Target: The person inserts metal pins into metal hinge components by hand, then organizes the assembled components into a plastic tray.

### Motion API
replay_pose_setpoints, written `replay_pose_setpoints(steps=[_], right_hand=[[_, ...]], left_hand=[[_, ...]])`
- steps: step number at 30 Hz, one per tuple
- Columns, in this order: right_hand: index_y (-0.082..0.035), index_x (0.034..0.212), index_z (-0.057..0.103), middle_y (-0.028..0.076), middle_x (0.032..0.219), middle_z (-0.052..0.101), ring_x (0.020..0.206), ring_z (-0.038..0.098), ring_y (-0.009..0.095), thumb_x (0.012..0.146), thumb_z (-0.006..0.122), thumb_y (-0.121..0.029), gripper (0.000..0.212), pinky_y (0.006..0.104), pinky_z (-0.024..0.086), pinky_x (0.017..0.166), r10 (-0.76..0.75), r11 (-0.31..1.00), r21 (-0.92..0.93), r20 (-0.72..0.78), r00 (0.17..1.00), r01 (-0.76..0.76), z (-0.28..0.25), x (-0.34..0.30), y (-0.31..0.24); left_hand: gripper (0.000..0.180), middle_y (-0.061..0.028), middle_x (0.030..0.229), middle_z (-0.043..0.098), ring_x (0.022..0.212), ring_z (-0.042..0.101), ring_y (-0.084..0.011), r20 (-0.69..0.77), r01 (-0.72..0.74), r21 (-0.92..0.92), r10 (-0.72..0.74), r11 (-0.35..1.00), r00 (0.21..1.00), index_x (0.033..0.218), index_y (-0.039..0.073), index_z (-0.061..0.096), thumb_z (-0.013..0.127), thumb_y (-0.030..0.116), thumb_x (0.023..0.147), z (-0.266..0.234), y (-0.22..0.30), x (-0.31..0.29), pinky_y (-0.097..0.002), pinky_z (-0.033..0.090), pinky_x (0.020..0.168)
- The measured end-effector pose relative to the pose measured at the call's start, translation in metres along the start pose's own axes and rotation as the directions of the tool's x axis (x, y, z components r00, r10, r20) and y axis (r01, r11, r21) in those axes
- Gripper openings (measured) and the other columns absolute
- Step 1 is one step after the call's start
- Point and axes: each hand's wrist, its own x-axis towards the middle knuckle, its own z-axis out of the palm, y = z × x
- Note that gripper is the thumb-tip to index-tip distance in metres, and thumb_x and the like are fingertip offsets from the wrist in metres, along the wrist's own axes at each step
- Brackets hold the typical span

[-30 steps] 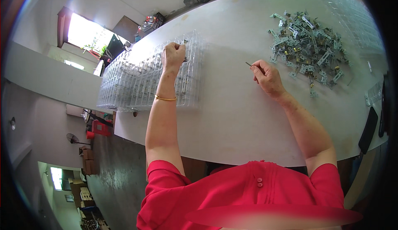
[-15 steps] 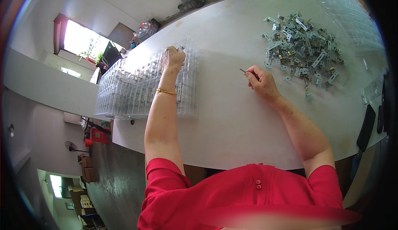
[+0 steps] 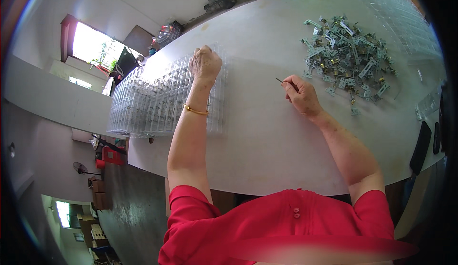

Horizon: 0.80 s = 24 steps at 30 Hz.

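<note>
My left hand (image 3: 206, 65) is closed above the far right part of a stack of clear plastic trays (image 3: 164, 90), whose slots hold rows of small metal parts. Its fingers point away, and whatever they hold is hidden behind the knuckles. Over the middle of the table my right hand (image 3: 299, 94) is pinched round a thin dark rod (image 3: 279, 80), the tip poking out to the left. To the right of that hand lies a loose heap of small metal brackets (image 3: 350, 55), some with brass-coloured pieces.
Empty-looking clear trays (image 3: 405, 21) lie at the far right of the pale table (image 3: 267, 145). A clear plastic bag (image 3: 429, 103) and a black flat object (image 3: 421, 148) sit along the right edge. A red stool (image 3: 112, 155) stands on the floor at left.
My left hand has shifted slightly right and away over the tray stack, its wrist turning. My right hand with the thin rod has stayed nearly still.
</note>
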Motion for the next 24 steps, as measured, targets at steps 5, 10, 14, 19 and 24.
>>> replay_pose_setpoints(steps=[5,10,14,19,24], right_hand=[[-0.004,0.094,0.063,0.003,0.067,0.062,0.062,0.059,0.01,0.098,0.058,-0.019,0.017,0.0284,0.047,0.058,-0.047,0.999,0.005,-0.025,0.999,0.047,-0.001,-0.003,0.0],[-0.003,0.096,0.064,0.006,0.069,0.064,0.063,0.061,0.011,0.097,0.058,-0.018,0.016,0.0304,0.049,0.06,-0.072,0.995,-0.068,-0.037,0.997,0.07,0.008,-0.003,-0.005],[-0.004,0.096,0.064,0.003,0.069,0.063,0.063,0.06,0.009,0.097,0.059,-0.02,0.016,0.028,0.048,0.059,-0.039,0.998,-0.04,-0.022,0.999,0.038,0.007,0.0,-0.002],[-0.005,0.095,0.064,-0.001,0.069,0.061,0.063,0.058,0.006,0.099,0.06,-0.02,0.016,0.0242,0.046,0.057,-0.062,0.998,-0.03,-0.013,0.998,0.061,0.0,0.002,0.003],[-0.004,0.093,0.065,0.003,0.068,0.064,0.063,0.062,0.01,0.097,0.06,-0.02,0.017,0.0278,0.049,0.061,-0.034,0.999,0.006,-0.006,0.999,0.034,0.008,0.001,-0.002]], left_hand=[[0.025,-0.0127,0.094,0.069,0.088,0.065,-0.0173,0.104,-0.132,-0.651,0.261,0.747,0.96,0.109,-0.003,0.068,0.066,0.013,0.09,-0.062,0.09,-0.058,-0.0311,0.051,0.085],[0.026,-0.0118,0.096,0.069,0.088,0.066,-0.02,0.061,-0.23,-0.912,0.668,0.339,0.742,0.107,-0.003,0.067,0.07,0.002,0.082,-0.172,0.154,-0.139,-0.03,0.052,0.08],[0.028,-0.0134,0.093,0.068,0.086,0.067,-0.0232,-0.039,-0.274,-0.947,0.783,0.169,0.621,0.106,-0.006,0.065,0.071,0.004,0.08,-0.225,0.168,-0.157,-0.0327,0.054,0.078],[0.039,-0.0004,0.102,0.069,0.07,0.067,-0.0205,-0.505,-0.664,-0.747,0.68,-0.036,0.531,0.119,0.021,0.067,0.077,0.031,0.082,-0.192,0.181,-0.166,-0.0327,0.062,0.071],[0.036,-0.0033,0.099,0.068,0.07,0.067,-0.0229,-0.417,-0.635,-0.767,0.683,0.09,0.6,0.115,0.017,0.065,0.075,0.027,0.082,-0.192,0.192,-0.177,-0.0342,0.061,0.071]])
